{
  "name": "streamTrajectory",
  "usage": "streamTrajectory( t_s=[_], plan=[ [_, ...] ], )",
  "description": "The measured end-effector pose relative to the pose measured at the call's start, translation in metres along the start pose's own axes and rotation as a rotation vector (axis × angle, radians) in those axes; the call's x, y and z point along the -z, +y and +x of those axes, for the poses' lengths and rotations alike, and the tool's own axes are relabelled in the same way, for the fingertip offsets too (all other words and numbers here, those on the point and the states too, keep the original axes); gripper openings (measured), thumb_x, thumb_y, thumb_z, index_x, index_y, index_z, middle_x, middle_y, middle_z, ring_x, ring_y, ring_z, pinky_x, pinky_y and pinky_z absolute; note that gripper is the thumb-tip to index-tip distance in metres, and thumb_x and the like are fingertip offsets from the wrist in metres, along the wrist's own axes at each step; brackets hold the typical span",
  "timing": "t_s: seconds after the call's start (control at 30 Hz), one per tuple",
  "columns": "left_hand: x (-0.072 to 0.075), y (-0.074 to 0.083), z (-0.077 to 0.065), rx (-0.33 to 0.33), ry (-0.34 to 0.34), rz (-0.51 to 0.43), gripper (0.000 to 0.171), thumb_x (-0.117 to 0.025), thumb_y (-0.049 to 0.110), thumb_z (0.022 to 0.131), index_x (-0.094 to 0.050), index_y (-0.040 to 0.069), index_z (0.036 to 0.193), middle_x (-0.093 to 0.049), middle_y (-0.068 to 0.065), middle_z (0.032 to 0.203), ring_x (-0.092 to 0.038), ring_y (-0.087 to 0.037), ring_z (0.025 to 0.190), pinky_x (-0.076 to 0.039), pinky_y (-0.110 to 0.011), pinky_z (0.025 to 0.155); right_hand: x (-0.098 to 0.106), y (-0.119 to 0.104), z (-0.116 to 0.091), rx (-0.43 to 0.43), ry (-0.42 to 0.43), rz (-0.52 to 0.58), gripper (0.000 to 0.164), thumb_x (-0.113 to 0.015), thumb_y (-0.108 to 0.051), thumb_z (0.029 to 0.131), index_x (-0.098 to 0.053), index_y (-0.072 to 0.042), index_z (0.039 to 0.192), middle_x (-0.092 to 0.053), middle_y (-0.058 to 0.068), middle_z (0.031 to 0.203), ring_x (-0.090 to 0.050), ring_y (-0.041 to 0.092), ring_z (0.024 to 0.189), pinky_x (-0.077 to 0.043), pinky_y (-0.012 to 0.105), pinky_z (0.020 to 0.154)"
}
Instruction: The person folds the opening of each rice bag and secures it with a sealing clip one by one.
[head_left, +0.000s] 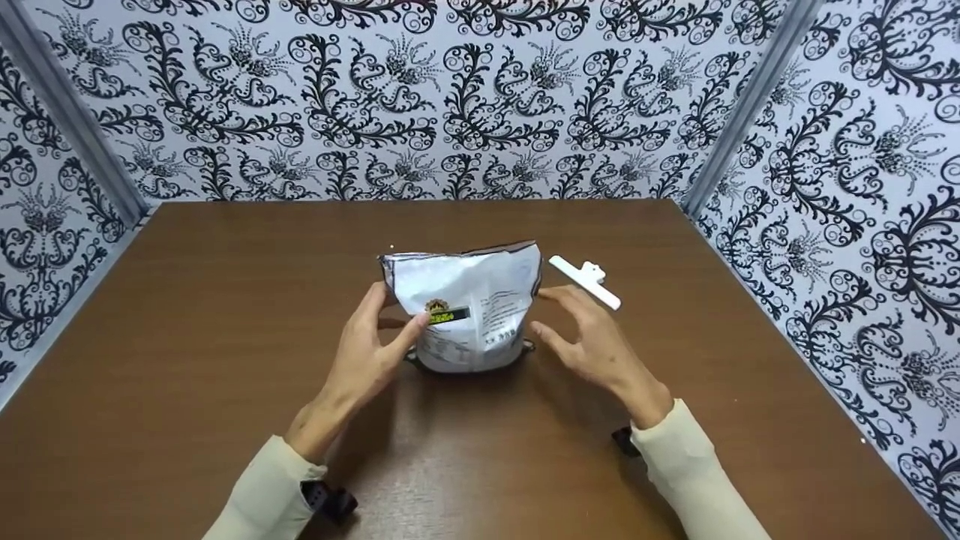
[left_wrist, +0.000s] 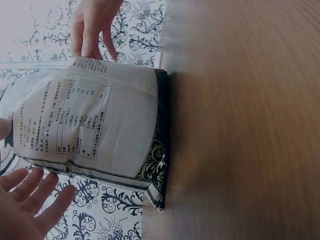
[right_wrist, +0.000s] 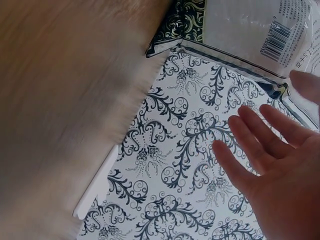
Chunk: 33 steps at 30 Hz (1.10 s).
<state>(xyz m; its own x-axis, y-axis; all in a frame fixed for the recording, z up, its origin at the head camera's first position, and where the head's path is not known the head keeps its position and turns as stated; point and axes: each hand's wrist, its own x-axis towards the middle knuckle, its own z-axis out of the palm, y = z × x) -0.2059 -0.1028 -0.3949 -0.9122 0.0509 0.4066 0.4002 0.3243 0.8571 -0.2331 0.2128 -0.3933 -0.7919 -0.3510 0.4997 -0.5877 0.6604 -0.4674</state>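
Note:
A white printed food bag (head_left: 474,330) stands upright on the table, its top wide and leaning. Chinese text and a nutrition table cover its face in the left wrist view, with a black-and-gold pattern along the base. My left hand (head_left: 367,341) is at its left side, thumb overlapping the front and fingers beside the edge. Those fingers (left_wrist: 42,192) look spread and fairly straight. On the other side my right hand (head_left: 600,341) has its fingers extended near the bag's right edge. In the right wrist view its fingers (right_wrist: 265,135) are spread, with nothing held in the palm.
A white sealing clip (head_left: 586,281) lies on the brown table (head_left: 225,315) just beyond my right hand. White panels with black scrollwork (head_left: 420,97) rise at the back and along both sides of the table.

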Motion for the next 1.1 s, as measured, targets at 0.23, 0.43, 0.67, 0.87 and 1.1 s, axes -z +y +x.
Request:
streamTrajectory(
  t_s=[0.23, 0.43, 0.67, 0.87, 1.1],
  plan=[
    [-0.002, 0.001, -0.002, 0.001, -0.014, -0.003, 0.04, -0.071, 0.028, 0.1, -0.058, 0.013, 0.134, -0.065, -0.006, 0.129, -0.073, -0.028, 0.105, -0.062, -0.045, 0.091, -0.002, -0.001, 0.002, 0.04, 0.036, 0.053, 0.044, -0.077, -0.025, 0.095, -0.067, -0.004, 0.132, -0.071, 0.009, 0.128, -0.065, 0.025, 0.126, -0.049, 0.042, 0.112],
    [-0.003, 0.002, -0.002, -0.017, -0.011, 0.025, 0.039, -0.07, 0.029, 0.1, -0.059, 0.012, 0.134, -0.065, -0.005, 0.129, -0.072, -0.027, 0.109, -0.061, -0.042, 0.093, -0.005, -0.001, 0.009, 0.031, 0.088, 0.095, 0.034, -0.075, -0.019, 0.096, -0.069, -0.004, 0.127, -0.074, 0.01, 0.119, -0.069, 0.026, 0.117, -0.052, 0.044, 0.107],
    [-0.003, 0.002, -0.003, -0.019, -0.015, 0.032, 0.04, -0.069, 0.03, 0.101, -0.059, 0.014, 0.137, -0.065, -0.004, 0.131, -0.072, -0.027, 0.11, -0.062, -0.041, 0.093, -0.01, -0.001, 0.012, -0.023, 0.122, 0.169, 0.025, -0.075, -0.016, 0.096, -0.073, -0.005, 0.119, -0.076, 0.009, 0.112, -0.072, 0.031, 0.107, -0.056, 0.045, 0.1],
    [-0.003, 0.001, -0.003, -0.008, -0.02, 0.045, 0.041, -0.068, 0.033, 0.101, -0.059, 0.016, 0.137, -0.063, -0.003, 0.132, -0.073, -0.026, 0.108, -0.062, -0.04, 0.092, -0.012, -0.001, 0.014, -0.06, 0.171, 0.207, 0.019, -0.074, -0.013, 0.096, -0.075, -0.006, 0.114, -0.077, 0.006, 0.107, -0.072, 0.022, 0.099, -0.059, 0.034, 0.093],
    [-0.002, 0.002, -0.003, -0.025, -0.003, 0.056, 0.034, -0.068, 0.03, 0.101, -0.063, 0.014, 0.13, -0.065, -0.005, 0.126, -0.074, -0.027, 0.105, -0.062, -0.042, 0.09, -0.016, -0.002, 0.02, -0.045, 0.251, 0.225, 0.009, -0.075, -0.011, 0.095, -0.076, -0.005, 0.103, -0.078, 0.005, 0.098, -0.071, 0.018, 0.091, -0.059, 0.038, 0.086]
  ],
)
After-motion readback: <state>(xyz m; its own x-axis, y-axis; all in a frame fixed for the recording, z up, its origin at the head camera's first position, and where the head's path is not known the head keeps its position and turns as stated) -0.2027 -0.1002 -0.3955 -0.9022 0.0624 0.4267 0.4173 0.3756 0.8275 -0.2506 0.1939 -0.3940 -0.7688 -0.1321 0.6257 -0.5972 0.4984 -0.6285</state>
